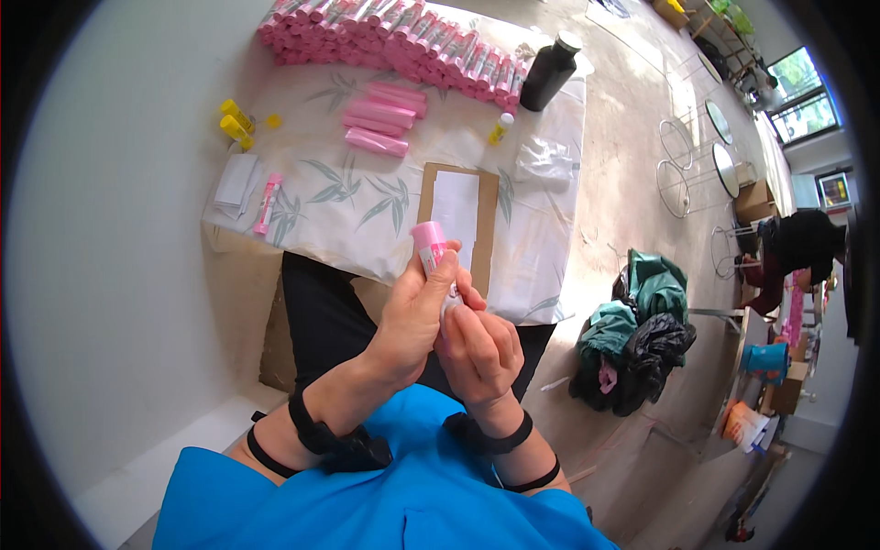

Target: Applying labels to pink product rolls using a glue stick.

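A pink roll of plastic film or bags (pixel 428 236) with a printed paper label is held in front of me over the table's near edge. My left hand (pixel 410 307) wraps round its middle, thumb along the label. My right hand (pixel 484 353) closes on the lower end, its fingers pinching there; that end is mostly hidden. Just beyond lies a brown cardboard piece (pixel 488 206) with a white paper sheet (pixel 456 206) on it. To the left rest a labelled pink roll (pixel 269 203) and a stack of white paper slips (pixel 237 183).
Several plain pink rolls (pixel 379 128) lie mid-table before a large pile of labelled rolls (pixel 385 41). Yellow glue sticks (pixel 237 124) lie at left; another glue stick (pixel 500 129) stands near a black bottle (pixel 550 73) and clear plastic (pixel 544 159). Dark bags (pixel 642 335) sit on the floor at right.
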A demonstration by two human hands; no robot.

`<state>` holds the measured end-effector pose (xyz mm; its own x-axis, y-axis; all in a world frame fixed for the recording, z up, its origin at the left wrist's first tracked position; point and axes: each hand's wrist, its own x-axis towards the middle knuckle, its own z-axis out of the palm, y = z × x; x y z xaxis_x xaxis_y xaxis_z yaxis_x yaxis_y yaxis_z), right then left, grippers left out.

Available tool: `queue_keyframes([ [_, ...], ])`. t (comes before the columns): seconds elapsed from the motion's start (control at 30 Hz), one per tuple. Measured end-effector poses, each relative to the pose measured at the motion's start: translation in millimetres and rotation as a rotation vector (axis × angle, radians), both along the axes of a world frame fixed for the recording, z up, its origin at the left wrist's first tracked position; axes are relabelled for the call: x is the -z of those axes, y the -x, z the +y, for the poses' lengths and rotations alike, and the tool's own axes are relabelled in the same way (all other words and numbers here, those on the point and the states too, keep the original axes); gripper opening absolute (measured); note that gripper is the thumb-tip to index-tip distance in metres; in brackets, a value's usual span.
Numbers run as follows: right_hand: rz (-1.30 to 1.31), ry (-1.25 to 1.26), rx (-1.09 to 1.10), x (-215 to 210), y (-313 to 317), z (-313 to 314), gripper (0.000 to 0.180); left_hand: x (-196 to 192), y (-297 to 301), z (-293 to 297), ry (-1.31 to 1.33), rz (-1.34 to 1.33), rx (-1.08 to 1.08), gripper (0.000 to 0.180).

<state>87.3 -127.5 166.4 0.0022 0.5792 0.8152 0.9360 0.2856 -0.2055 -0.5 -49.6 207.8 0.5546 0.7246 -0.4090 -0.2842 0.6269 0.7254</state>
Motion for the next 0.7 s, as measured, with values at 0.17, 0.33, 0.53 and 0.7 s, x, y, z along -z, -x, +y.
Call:
queue_keyframes([
  [0.17, -0.131, -0.046, 0.19, -2, 2, -8, 0.025, -2, -1, -2, -0.024, -0.052, 0.058, 0.053],
  [0.33, -0.179, 0.017, 0.251, -5, 4, -19, 0.029, 17, 6, -3, 0.089, -0.123, 0.156, 0.057],
  [0.53, -0.312, 0.145, 0.128, -3, -3, -27, 0.029, 26, 8, -1, 0.288, -0.087, 0.17, 0.055],
  [0.7, -0.35, 0.196, 0.1, 9, 2, -42, 0.034, 40, 9, -3, 0.188, -0.146, 0.273, 0.059],
])
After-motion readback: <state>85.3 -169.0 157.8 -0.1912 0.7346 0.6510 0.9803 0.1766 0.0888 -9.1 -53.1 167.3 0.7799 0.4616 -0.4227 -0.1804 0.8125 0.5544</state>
